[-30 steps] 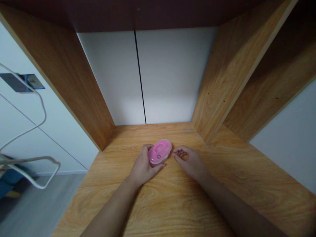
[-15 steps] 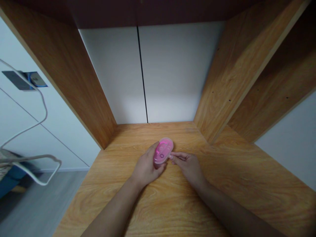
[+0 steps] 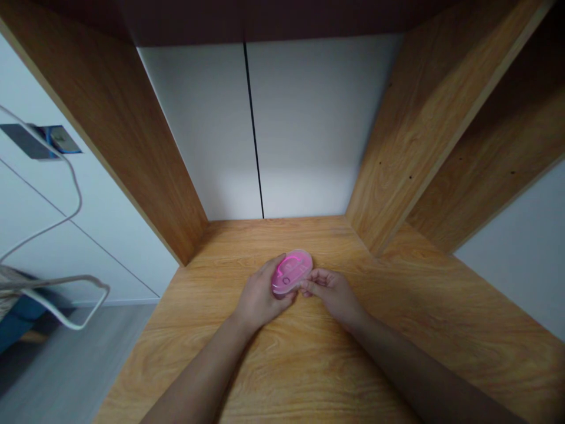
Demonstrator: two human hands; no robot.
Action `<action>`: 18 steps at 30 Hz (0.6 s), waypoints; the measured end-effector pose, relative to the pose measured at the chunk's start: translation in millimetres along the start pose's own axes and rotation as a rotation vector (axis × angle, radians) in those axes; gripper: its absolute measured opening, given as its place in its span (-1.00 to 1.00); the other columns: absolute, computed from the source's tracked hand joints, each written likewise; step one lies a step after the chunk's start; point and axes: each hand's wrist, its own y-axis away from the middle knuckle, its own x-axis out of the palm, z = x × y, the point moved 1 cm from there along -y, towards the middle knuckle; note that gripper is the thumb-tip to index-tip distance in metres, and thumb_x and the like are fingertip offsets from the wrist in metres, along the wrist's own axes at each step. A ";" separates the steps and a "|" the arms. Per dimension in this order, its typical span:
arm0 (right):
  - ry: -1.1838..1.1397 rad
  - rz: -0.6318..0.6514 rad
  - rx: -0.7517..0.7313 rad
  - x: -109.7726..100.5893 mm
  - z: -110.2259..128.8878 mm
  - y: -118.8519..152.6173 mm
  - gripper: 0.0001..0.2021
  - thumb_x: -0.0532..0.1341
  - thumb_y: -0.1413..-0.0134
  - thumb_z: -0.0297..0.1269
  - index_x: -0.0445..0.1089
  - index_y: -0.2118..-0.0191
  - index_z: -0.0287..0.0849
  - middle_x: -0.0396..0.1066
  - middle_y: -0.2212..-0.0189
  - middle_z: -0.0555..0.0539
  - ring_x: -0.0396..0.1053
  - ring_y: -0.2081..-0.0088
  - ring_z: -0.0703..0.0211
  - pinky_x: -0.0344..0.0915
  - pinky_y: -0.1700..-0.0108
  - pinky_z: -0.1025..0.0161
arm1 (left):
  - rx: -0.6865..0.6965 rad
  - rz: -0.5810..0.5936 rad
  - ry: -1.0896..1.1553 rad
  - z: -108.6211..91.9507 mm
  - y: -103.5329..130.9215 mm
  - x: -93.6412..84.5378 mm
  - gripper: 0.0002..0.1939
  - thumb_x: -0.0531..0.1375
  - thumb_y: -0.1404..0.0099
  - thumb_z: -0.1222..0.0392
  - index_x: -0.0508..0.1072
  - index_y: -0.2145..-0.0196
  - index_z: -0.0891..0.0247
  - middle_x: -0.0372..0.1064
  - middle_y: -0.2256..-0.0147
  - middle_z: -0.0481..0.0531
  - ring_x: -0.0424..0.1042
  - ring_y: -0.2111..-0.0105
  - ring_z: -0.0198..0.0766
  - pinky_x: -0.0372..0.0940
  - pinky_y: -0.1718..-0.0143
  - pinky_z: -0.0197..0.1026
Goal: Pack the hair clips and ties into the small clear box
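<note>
Left hand [image 3: 258,297] grasping an oval, pink-lidded container [image 3: 292,272], the fingers curved round its far left side and the thumb laid along its near edge; the grip is opened only to the container's width. Right hand [image 3: 333,292] at the container's near right rim, thumb and index finger brought close together, their tips touching the edge; whether the rim lies pinched between them is too small to tell. The remaining right fingers curl in towards the palm.

The container is at the middle of a wood-grain worktop [image 3: 282,377], its long axis slanting from near left to far right, lid upward; a brighter pink curved shape and a small dark ring show on the lid. Whether its base rests on the surface is hidden by the hands.

Both forearms are bare and enter from the lower edge of the view, the left forearm [image 3: 205,362] and the right forearm [image 3: 410,365] converging on the container, with the wrists low over the worktop.

Beyond the hands stands a white back panel [image 3: 304,135] divided by a black vertical line [image 3: 253,123], flanked by a left wooden upright [image 3: 110,118] and a right wooden upright [image 3: 415,129]. At far left, a white cable [image 3: 77,188] hangs before a white wall [image 3: 106,235].
</note>
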 end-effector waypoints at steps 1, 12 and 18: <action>-0.029 0.005 0.015 0.3 -0.4 -0.3 -0.69 0.40 0.07 -0.03 0.46 0.43 -0.19 0.52 0.48 -0.03 0.43 0.43 0.20 0.35 0.26 0.23 | 0.001 0.002 0.001 0.1 0.0 0.0 -0.24 0.36 -0.13 0.11 0.24 -0.25 0.18 0.41 -0.14 0.17 0.47 -0.07 -0.02 0.40 -0.11 0.02; -0.080 0.024 0.057 1.5 4.2 0.1 -0.63 0.45 0.13 0.03 0.42 0.46 -0.19 0.46 0.55 0.02 0.39 0.48 0.25 0.33 0.33 0.27 | 0.012 0.015 -0.004 -0.6 -0.3 -2.0 -0.22 0.36 -0.09 0.19 0.25 -0.25 0.17 0.40 -0.15 0.16 0.45 -0.10 0.00 0.39 -0.13 0.05; -0.123 -0.013 0.152 3.5 10.8 5.4 -0.63 0.47 0.17 0.03 0.48 0.45 -0.19 0.51 0.54 -0.02 0.41 0.50 0.25 0.37 0.35 0.26 | 0.009 0.019 0.014 2.2 -0.6 -3.1 -0.20 0.37 -0.08 0.18 0.23 -0.26 0.17 0.39 -0.16 0.17 0.44 -0.11 0.03 0.38 -0.14 0.07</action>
